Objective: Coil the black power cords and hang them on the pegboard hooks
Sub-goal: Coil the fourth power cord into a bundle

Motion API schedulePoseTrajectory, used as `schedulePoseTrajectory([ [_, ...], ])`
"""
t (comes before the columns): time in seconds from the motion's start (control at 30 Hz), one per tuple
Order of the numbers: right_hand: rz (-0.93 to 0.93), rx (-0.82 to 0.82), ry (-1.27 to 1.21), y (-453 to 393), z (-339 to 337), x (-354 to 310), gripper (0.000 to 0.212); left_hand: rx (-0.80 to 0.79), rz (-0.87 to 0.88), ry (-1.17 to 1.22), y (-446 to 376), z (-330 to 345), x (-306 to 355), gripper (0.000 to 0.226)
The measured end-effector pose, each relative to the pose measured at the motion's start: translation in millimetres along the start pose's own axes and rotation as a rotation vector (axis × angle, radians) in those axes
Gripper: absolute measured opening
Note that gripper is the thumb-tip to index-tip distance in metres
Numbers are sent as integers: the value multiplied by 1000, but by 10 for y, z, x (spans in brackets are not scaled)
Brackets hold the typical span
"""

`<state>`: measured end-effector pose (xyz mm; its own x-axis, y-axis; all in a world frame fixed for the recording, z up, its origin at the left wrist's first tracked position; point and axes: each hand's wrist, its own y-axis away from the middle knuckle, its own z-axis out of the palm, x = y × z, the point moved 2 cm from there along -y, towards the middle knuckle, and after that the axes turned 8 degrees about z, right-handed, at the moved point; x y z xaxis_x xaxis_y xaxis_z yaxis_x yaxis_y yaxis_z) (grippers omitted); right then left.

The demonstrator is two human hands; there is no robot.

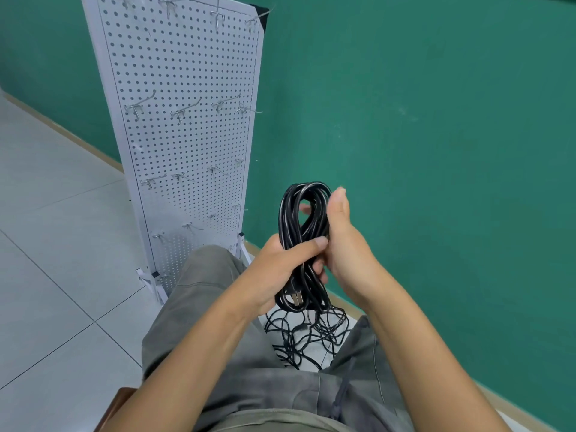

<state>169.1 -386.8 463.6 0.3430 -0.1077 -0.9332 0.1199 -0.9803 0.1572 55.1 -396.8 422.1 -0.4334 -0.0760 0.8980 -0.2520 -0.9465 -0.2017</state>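
Hands meet at the centre of the frame around a coiled black power cord [304, 219]; the left hand [280, 269] grips the bundle at its waist, thumb laid across the front of the strands and fingers curled behind; the right hand [346, 241] closes on the same bundle from the right side, palm against the strands, its fingertips showing through the upper loop; the coil stands roughly upright, its top loop rising above both hands, its lower loops hanging below the left palm, where a plug [296, 299] with a pale end lies among the strands; below the hands, lower centre of the frame, a loose tangle of black cord [307, 335] lies on the floor between the person's knees; whether it joins the held coil cannot be told; grey trousers [199, 307] cover both legs at the bottom of the frame; a white pegboard [187, 145] stands upright on small feet in the upper left, leaning towards a green wall [436, 120]; metal hooks [182, 112] jut from it in several rows, none bearing a cord; pale floor tiles [56, 244] fill the left side of the frame; a brown edge, perhaps of a seat, shows at the bottom left.
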Motion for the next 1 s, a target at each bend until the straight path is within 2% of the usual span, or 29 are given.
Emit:
schedulePoseTrajectory([
  [0.1,60,-114,-12,-37,125,236,118,67,19,5,-18,-104,55,28],
  [0.17,74,-188,-71,-6,204,349,111,111,2,6,-24,-179,111,36],
  [0.23,74,-232,-139,31,256,439,101,190,-11,113,-24,-220,157,36],
  [0.37,30,-264,-16,88,288,556,99,399,37,318,-61,-306,202,25],
  [0.57,25,-210,244,181,275,686,65,661,120,357,-86,-516,238,24],
  [0.67,-53,-161,383,211,232,656,35,757,130,245,-87,-616,201,26],
  [0.73,-141,-112,427,235,208,593,11,782,137,141,-91,-650,163,29],
  [0.77,-182,-89,438,250,202,552,10,782,142,84,-95,-652,147,30],
  [0.87,-289,-24,515,299,171,396,23,746,146,-78,-92,-606,143,35],
  [1.0,-367,-5,542,314,86,182,29,659,103,-128,-98,-481,122,34],
])
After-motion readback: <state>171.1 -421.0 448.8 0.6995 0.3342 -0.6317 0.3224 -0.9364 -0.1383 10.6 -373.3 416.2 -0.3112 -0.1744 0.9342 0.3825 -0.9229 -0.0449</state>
